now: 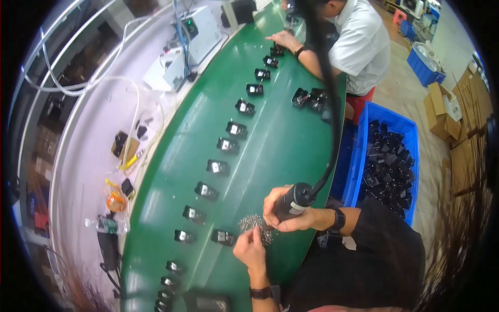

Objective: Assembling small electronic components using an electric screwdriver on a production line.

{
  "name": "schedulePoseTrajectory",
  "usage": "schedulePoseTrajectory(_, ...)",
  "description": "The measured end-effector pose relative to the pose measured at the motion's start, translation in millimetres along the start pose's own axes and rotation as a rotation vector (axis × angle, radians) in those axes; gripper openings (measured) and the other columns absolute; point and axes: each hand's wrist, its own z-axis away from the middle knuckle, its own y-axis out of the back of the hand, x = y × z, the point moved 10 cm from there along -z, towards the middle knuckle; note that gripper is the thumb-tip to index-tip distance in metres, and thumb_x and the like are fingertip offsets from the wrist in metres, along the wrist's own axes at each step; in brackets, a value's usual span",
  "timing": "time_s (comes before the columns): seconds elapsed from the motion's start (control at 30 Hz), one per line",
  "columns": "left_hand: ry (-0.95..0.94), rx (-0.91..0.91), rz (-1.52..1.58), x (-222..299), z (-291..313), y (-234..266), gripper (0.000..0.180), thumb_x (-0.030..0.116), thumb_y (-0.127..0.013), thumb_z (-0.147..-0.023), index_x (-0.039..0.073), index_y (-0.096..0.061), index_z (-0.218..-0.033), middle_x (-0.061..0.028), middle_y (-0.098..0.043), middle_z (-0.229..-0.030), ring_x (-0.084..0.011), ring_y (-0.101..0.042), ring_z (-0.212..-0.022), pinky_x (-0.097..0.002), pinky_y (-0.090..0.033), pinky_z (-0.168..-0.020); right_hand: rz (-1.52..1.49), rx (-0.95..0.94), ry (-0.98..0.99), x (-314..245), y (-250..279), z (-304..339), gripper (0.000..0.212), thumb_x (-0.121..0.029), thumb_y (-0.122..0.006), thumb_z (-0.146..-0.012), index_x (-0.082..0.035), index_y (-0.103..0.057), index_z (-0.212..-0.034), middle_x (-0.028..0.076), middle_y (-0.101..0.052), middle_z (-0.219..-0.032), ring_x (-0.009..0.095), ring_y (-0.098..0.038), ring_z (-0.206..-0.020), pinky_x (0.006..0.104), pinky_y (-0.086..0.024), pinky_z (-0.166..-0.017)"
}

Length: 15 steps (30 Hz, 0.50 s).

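My right hand (305,220) is wrapped round a black corded electric screwdriver (292,204), its cable rising toward the top of the view. My left hand (250,250) has thumb and fingers pinched together at the edge of a pile of small silver screws (250,222). Whatever sits in that pinch is too small to make out. Just left of these fingers lies a black plastic housing (223,237) with a metal part inside. The screwdriver's tip is hidden behind my right hand and the pile.
Several similar black housings (217,167) form a long line on the green work surface (280,151). To the right stands a blue bin (358,156) full of black parts. A co-worker (358,41) sits at the far end. A plastic bottle (108,225) lies along the left ledge.
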Motion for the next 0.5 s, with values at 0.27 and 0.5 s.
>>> schedulePoseTrajectory(0.27,0.756,-0.038,1.486,-66.6,26.8,-36.0,0.008,0.008,-0.065,-0.089,0.002,-0.066,-0.095,-0.0087,-0.067,-0.081,-0.0109,-0.050,-0.050,-0.0226,-0.038,-0.048,-0.058,0.033,0.172,-13.1,-18.1,-17.4,0.036,-0.006,-0.067,-0.075,-0.004,-0.049,-0.105,0.005,-0.054,-0.076,0.017,-0.055,-0.069,0.0345,-0.046,-0.070)
schedulePoseTrajectory(0.5,0.639,-0.007,1.719,-58.4,28.3,-6.4,0.011,0.015,-0.058,-0.095,0.006,-0.064,-0.094,-0.0035,-0.063,-0.073,-0.0064,-0.044,-0.047,-0.0210,-0.032,-0.045,-0.092,-0.019,0.110,16.2,-51.9,-29.7,0.035,-0.012,-0.066,-0.075,-0.008,-0.047,-0.104,0.003,-0.051,-0.076,0.016,-0.054,-0.067,0.0355,-0.044,-0.073)
